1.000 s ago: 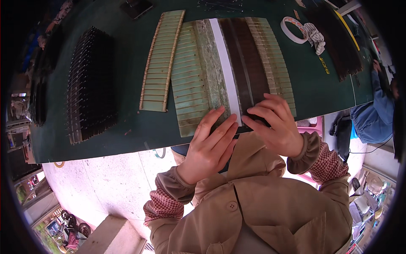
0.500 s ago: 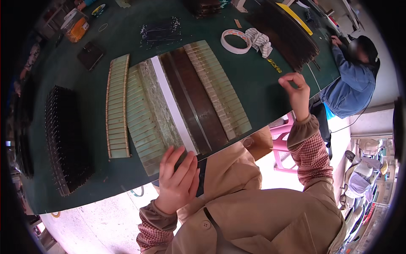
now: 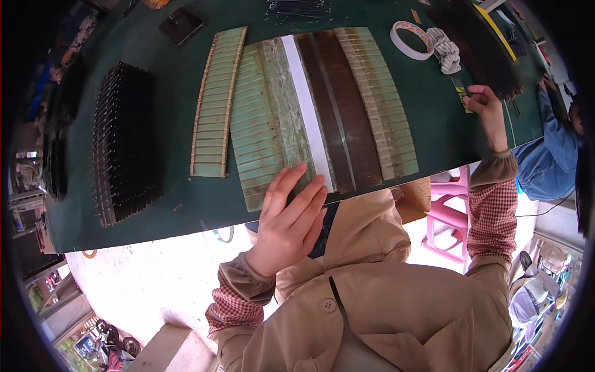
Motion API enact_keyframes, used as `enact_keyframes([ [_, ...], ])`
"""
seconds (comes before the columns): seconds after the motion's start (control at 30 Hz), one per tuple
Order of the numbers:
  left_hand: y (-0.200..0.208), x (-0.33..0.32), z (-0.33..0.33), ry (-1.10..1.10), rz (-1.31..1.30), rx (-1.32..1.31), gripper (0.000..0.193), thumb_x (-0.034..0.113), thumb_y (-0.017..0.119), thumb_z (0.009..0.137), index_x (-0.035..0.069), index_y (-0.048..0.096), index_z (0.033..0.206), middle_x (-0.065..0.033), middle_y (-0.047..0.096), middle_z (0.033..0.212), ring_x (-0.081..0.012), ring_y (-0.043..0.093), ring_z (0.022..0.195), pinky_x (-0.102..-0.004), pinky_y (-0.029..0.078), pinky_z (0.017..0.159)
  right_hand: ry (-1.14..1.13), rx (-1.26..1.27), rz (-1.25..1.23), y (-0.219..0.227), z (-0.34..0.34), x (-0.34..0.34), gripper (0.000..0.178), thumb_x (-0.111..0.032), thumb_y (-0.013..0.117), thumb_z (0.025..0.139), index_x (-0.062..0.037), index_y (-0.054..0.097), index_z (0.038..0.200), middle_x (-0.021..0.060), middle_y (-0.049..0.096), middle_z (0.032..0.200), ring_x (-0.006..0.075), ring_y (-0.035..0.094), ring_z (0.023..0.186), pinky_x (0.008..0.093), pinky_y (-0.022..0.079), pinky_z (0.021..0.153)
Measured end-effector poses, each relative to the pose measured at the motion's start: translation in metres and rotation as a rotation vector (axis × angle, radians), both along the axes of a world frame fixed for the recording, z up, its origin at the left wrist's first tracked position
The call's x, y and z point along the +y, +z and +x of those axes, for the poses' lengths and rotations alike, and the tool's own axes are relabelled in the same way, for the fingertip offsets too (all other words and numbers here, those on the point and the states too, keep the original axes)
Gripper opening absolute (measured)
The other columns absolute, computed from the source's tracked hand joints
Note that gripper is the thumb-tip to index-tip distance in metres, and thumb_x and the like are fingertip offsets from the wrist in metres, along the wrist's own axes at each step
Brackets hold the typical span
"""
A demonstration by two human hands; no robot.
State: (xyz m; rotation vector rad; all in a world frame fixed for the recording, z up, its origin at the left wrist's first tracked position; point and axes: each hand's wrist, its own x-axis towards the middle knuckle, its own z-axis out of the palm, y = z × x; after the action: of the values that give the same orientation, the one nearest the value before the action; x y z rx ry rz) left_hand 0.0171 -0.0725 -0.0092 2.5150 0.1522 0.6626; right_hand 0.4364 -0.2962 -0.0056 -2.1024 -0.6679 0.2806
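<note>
My left hand (image 3: 288,217) lies with fingers stretched out on the near edge of a flat ribbed board. Its fingertips rest by the lower end of a white strip (image 3: 305,105) running lengthwise over the board, between a worn greenish band (image 3: 286,93) and a dark brown band (image 3: 338,111). Out to the right, my right hand (image 3: 488,111) is bent in a pinch, thumb and forefinger at the right edge of a small yellow-and-black strip (image 3: 462,98) on the table. A narrow ribbed green panel (image 3: 217,105) lies left of the board.
At far left stands a block of dark bristly strips (image 3: 127,142). A tape roll (image 3: 410,41) and a striped cloth bundle (image 3: 444,51) lie beyond my right hand, near a dark stack (image 3: 474,46). Another person in a blue jacket (image 3: 542,164) sits at right, by a pink stool (image 3: 447,214).
My right hand has come down from beside the small yellow-and-black strip to reach it. My left hand stays on the board's near edge. The whole view has shifted.
</note>
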Motion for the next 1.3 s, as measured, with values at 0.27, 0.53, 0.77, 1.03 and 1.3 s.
enact_keyframes([
  [0.27, -0.007, -0.002, -0.004, 0.025, -0.056, -0.068, 0.029, -0.004, 0.064, 0.076, -0.005, 0.068, 0.104, -0.0142, 0.065, 0.115, -0.0399, 0.051, 0.12, -0.0476, 0.044, 0.099, 0.301, 0.42, 0.025, 0.034, -0.141, 0.05, 0.011, -0.01, 0.064, 0.091, 0.0009, 0.064, 0.091, -0.0035, 0.058, 0.076, 0.005, 0.049, 0.068, 0.0216, 0.04, 0.061],
  [0.53, -0.005, -0.002, -0.014, 0.112, -0.062, -0.053, 0.028, -0.006, 0.062, 0.075, -0.004, 0.069, 0.102, -0.0138, 0.066, 0.112, -0.0392, 0.052, 0.118, -0.0439, 0.045, 0.097, 0.654, 0.033, -0.143, 0.035, -0.195, 0.105, 0.014, -0.012, 0.066, 0.088, 0.0013, 0.064, 0.085, 0.0087, 0.062, 0.073, 0.018, 0.056, 0.062, 0.0296, 0.044, 0.057],
  [0.77, -0.008, -0.003, -0.015, 0.135, -0.066, -0.061, 0.028, -0.005, 0.062, 0.075, -0.003, 0.07, 0.102, -0.0137, 0.066, 0.111, -0.0387, 0.052, 0.117, -0.0436, 0.044, 0.097, 0.732, -0.163, -0.168, 0.03, -0.202, 0.113, 0.008, -0.007, 0.067, 0.085, 0.0013, 0.064, 0.084, 0.0125, 0.061, 0.075, 0.0273, 0.06, 0.064, 0.0332, 0.046, 0.058],
  [1.03, -0.014, -0.005, -0.018, 0.185, -0.062, -0.127, 0.029, -0.002, 0.064, 0.073, -0.001, 0.071, 0.102, -0.0123, 0.064, 0.11, -0.036, 0.054, 0.112, -0.0423, 0.044, 0.094, 0.768, -0.276, -0.154, 0.027, -0.202, 0.115, 0.015, -0.015, 0.066, 0.085, -0.0023, 0.063, 0.078, 0.0103, 0.06, 0.072, 0.0312, 0.059, 0.067, 0.0392, 0.046, 0.058],
  [1.3, -0.014, -0.004, -0.015, 0.192, -0.04, -0.126, 0.03, -0.002, 0.065, 0.073, 0.001, 0.072, 0.102, -0.0119, 0.064, 0.11, -0.0352, 0.053, 0.111, -0.0421, 0.043, 0.094, 1.048, -0.291, -0.126, 0.024, -0.179, 0.137, 0.012, -0.01, 0.068, 0.082, -0.0004, 0.061, 0.078, 0.0108, 0.059, 0.072, 0.0303, 0.059, 0.069, 0.038, 0.045, 0.06],
])
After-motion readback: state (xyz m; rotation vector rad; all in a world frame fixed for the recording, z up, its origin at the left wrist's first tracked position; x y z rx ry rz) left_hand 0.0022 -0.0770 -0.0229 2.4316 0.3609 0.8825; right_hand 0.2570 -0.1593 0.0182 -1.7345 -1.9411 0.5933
